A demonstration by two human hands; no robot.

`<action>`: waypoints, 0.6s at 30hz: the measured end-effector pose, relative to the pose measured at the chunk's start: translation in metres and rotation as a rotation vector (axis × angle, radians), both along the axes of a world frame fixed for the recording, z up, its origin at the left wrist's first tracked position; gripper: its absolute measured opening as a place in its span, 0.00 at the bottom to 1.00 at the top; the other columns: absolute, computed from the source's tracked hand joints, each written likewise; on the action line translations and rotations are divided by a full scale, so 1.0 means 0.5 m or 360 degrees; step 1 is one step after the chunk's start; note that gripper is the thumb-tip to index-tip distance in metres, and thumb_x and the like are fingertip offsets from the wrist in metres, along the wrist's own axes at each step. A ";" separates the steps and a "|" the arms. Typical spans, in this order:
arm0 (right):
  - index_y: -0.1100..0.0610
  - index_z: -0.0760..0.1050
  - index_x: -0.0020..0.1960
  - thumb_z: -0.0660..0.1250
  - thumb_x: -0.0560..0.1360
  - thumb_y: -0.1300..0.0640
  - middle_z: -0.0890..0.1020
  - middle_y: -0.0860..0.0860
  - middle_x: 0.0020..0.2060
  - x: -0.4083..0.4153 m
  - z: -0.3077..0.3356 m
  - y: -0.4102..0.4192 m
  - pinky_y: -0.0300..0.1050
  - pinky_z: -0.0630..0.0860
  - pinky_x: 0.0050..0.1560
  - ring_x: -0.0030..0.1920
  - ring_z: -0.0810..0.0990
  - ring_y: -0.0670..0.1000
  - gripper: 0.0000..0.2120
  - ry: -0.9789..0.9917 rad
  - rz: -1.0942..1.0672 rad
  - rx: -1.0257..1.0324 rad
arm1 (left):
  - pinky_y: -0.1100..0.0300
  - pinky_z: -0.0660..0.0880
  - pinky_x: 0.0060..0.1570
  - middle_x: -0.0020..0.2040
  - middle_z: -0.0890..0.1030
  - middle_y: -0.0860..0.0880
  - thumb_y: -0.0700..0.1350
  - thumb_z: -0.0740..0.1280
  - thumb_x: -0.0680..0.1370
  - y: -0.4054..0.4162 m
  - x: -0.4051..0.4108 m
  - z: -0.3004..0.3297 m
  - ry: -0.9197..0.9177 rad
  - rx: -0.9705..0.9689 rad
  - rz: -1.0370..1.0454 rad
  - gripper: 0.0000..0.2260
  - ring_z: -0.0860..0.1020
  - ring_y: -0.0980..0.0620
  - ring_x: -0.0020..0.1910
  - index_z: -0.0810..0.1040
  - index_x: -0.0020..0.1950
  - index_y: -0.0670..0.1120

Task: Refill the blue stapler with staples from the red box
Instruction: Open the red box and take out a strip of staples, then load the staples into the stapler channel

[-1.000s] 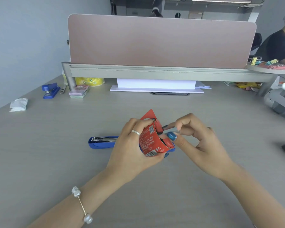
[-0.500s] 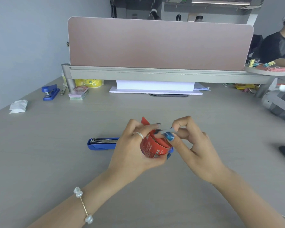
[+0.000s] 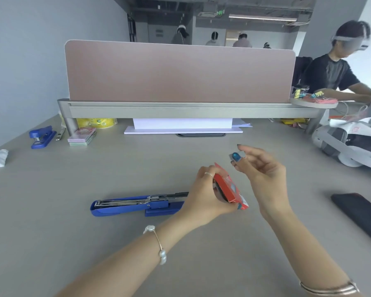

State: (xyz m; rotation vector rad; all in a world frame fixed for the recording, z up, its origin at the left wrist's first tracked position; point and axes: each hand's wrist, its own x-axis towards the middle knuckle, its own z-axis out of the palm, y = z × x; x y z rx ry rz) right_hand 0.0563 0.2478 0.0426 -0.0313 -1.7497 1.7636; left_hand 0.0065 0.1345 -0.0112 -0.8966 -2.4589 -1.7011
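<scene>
Two hands work above a grey desk (image 3: 51, 243). Left hand (image 3: 204, 197) grips the red box (image 3: 228, 190); right hand (image 3: 263, 174) pinches a staple strip (image 3: 234, 156) clear of it. Blue stapler (image 3: 135, 205) lies open, just left. Next, likely, seating the strip in its channel, needing careful alignment.

Blue stapler (image 3: 135, 205) rear hidden behind left hand (image 3: 204, 196).

Pink divider (image 3: 180, 71) behind; small blue stapler (image 3: 42, 136), sticky notes (image 3: 81, 137) far left.
</scene>
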 end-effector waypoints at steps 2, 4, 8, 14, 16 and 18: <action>0.55 0.79 0.44 0.68 0.71 0.68 0.84 0.42 0.30 -0.003 -0.003 0.002 0.30 0.77 0.36 0.35 0.83 0.43 0.09 -0.0023 0.0010 -0.0026 | 0.52 0.78 0.53 0.56 0.69 0.49 0.47 0.77 0.57 0.010 -0.002 -0.007 -0.0034 -0.0012 -0.0013 0.30 0.78 0.50 0.52 0.70 0.55 0.51; 0.56 0.79 0.42 0.69 0.70 0.68 0.83 0.44 0.30 -0.006 -0.006 0.005 0.32 0.78 0.36 0.34 0.83 0.43 0.08 -0.0027 0.0006 -0.0040 | 0.52 0.77 0.55 0.57 0.68 0.48 0.45 0.79 0.58 0.014 -0.003 -0.008 -0.0088 -0.0046 -0.0046 0.31 0.77 0.50 0.54 0.68 0.56 0.50; 0.61 0.78 0.44 0.70 0.70 0.64 0.82 0.53 0.37 -0.014 -0.013 0.011 0.34 0.79 0.36 0.34 0.82 0.44 0.04 -0.0071 -0.0021 -0.0023 | 0.62 0.73 0.53 0.60 0.68 0.48 0.44 0.79 0.61 0.012 -0.001 -0.002 -0.0120 -0.0212 -0.0127 0.34 0.75 0.52 0.56 0.66 0.61 0.48; 0.60 0.78 0.44 0.71 0.70 0.59 0.83 0.52 0.39 -0.021 -0.022 0.013 0.31 0.77 0.35 0.35 0.81 0.42 0.06 -0.0137 -0.0073 0.0105 | 0.51 0.74 0.59 0.62 0.69 0.47 0.47 0.78 0.63 0.005 0.004 -0.015 -0.0041 -0.0434 -0.0206 0.40 0.72 0.49 0.61 0.59 0.68 0.53; 0.59 0.78 0.43 0.71 0.70 0.58 0.83 0.50 0.38 -0.022 -0.022 0.015 0.30 0.77 0.37 0.35 0.80 0.40 0.05 -0.0130 -0.0100 0.0135 | 0.49 0.73 0.61 0.64 0.67 0.47 0.48 0.77 0.64 0.004 0.009 -0.008 -0.0048 -0.0469 -0.0210 0.41 0.70 0.48 0.63 0.57 0.70 0.52; 0.59 0.77 0.43 0.71 0.69 0.58 0.82 0.49 0.37 -0.022 -0.021 0.017 0.31 0.77 0.38 0.35 0.80 0.40 0.05 -0.0125 -0.0106 0.0115 | 0.52 0.71 0.63 0.66 0.65 0.48 0.49 0.76 0.66 -0.007 0.021 0.013 0.0015 -0.0490 -0.0209 0.40 0.68 0.49 0.65 0.57 0.71 0.52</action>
